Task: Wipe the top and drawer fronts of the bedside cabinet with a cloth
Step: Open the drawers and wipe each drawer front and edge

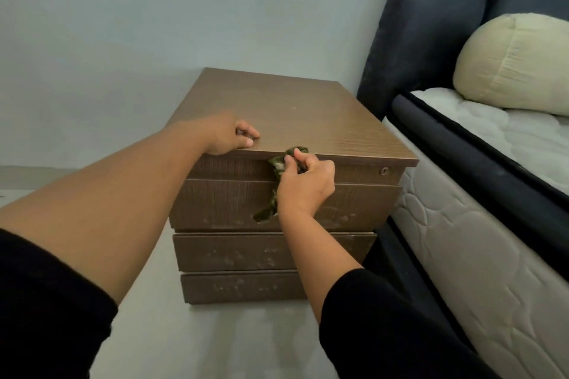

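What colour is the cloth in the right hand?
Dark green cloth with paler patches, head view.

right hand (306, 181) gripping cloth (278, 177), cabinet (295, 114) front, apparently touching
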{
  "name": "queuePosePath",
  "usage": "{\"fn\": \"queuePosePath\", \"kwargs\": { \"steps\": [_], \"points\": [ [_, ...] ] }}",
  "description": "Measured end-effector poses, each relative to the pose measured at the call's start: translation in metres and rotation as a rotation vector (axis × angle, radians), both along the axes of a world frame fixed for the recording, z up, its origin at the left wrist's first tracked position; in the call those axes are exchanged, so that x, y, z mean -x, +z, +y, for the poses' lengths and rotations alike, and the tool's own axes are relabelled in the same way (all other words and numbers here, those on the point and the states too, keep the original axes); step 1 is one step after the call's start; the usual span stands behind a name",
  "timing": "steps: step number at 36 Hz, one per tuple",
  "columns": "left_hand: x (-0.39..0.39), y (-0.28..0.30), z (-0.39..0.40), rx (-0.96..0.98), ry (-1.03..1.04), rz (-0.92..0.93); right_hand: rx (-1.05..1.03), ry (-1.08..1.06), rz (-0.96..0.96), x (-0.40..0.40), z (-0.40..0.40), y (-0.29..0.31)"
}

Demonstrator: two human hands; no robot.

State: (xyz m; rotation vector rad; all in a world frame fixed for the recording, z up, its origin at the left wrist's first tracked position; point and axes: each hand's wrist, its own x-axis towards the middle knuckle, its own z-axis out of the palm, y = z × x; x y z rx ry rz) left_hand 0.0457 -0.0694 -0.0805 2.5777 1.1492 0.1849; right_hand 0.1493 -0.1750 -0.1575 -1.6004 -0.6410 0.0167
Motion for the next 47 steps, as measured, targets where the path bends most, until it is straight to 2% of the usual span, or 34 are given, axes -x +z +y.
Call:
{"fn": "queuePosePath", "kwargs": {
  "steps": [9, 15, 19, 23, 28, 31, 36, 40, 43, 47],
  "points": [
    [0.077, -0.004, 0.014, -0.141, 0.171, 0.000, 0.043, 0.125, -0.095, 0.078, 0.023, 0.002],
    [0.108, -0.014, 0.018, -0.142, 0.219, -0.126, 0.055, 0.204, -0.160, 0.118, 0.034, 0.003],
    [0.117, -0.022, 0.014, -0.105, 0.247, -0.237, 0.064, 0.281, -0.104, 0.130, 0.039, 0.003],
    [0.121, -0.025, 0.005, -0.121, 0.271, -0.275, 0.094, 0.254, -0.186, 0.134, 0.040, 0.002],
    [0.124, -0.025, -0.004, -0.123, 0.306, -0.286, 0.159, 0.508, -0.206, 0.135, 0.035, 0.001],
    [0.127, -0.025, -0.010, -0.081, 0.314, -0.332, 0.121, 0.442, -0.293, 0.136, 0.034, -0.002],
    [0.138, -0.026, -0.012, -0.080, 0.315, -0.346, 0.099, 0.343, -0.252, 0.144, 0.042, -0.002],
    [0.142, -0.029, -0.008, -0.055, 0.297, -0.360, 0.148, 0.451, -0.223, 0.164, 0.052, -0.002],
    [0.144, -0.031, -0.005, -0.012, 0.280, -0.414, 0.235, 0.477, -0.282, 0.176, 0.061, -0.001],
    [0.153, -0.034, -0.002, -0.025, 0.302, -0.478, 0.229, 0.536, -0.255, 0.182, 0.064, 0.001]
  ]
}}
